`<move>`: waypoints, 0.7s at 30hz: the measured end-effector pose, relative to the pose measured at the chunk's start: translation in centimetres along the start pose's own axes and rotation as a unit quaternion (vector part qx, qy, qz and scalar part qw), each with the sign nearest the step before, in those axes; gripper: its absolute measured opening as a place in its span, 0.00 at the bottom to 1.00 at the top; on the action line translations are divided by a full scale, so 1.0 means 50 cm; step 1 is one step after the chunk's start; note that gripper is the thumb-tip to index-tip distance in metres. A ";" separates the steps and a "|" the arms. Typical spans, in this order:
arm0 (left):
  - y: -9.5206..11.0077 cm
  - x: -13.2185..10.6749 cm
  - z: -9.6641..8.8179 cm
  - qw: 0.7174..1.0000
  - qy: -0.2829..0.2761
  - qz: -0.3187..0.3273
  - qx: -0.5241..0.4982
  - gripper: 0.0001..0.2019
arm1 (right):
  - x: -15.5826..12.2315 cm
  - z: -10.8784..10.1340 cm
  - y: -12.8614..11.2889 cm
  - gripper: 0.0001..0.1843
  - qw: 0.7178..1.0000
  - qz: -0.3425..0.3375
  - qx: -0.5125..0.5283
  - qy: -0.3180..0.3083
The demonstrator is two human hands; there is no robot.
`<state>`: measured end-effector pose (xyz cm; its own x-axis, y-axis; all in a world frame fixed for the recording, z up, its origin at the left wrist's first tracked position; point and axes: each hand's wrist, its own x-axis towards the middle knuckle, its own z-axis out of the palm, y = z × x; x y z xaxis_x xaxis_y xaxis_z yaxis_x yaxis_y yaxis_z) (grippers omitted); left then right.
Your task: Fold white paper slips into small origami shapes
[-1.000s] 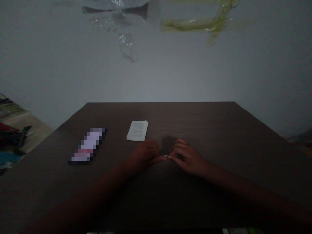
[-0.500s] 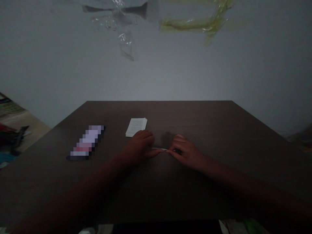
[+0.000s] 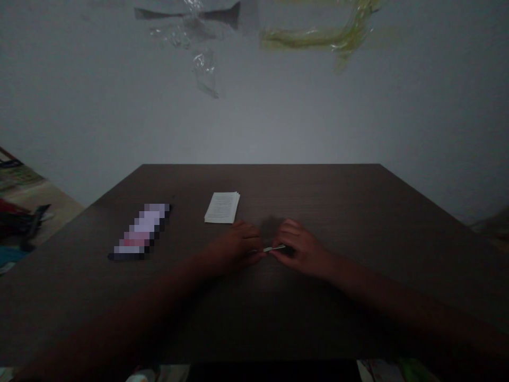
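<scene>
My left hand (image 3: 235, 246) and my right hand (image 3: 298, 248) meet near the middle of the dark wood table (image 3: 318, 196). Between their fingertips they pinch a thin pale strip of paper (image 3: 274, 248), seen nearly edge-on and rising slightly to the right. Part of the strip is hidden by my fingers. Up and to the left of my left hand, a small stack of printed paper slips (image 3: 221, 207) lies apart from it on the tabletop.
A long, pixelated packet (image 3: 141, 232) lies on the table to the left of the stack. Behind the table's far edge stands a grey wall (image 3: 254, 106) with bits of tape and plastic. Colourful clutter (image 3: 19, 223) lies on the floor at the left.
My hands have drawn closer together. The strip now shows more of its face and sits further right, tilted up on that side.
</scene>
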<state>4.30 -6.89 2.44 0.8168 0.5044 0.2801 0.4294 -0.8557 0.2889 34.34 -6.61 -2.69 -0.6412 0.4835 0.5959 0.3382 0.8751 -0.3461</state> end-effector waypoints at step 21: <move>-0.005 -0.004 -0.014 0.997 -0.002 -0.040 -0.060 0.14 | 0.012 -0.026 -0.009 0.14 0.994 0.010 -0.035 -0.107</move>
<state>3.78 -6.68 2.94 0.7833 0.5703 0.2473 0.4452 -0.7923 0.4171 34.70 -6.71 -1.22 -0.7629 0.4925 0.4188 0.3947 0.8679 -0.3016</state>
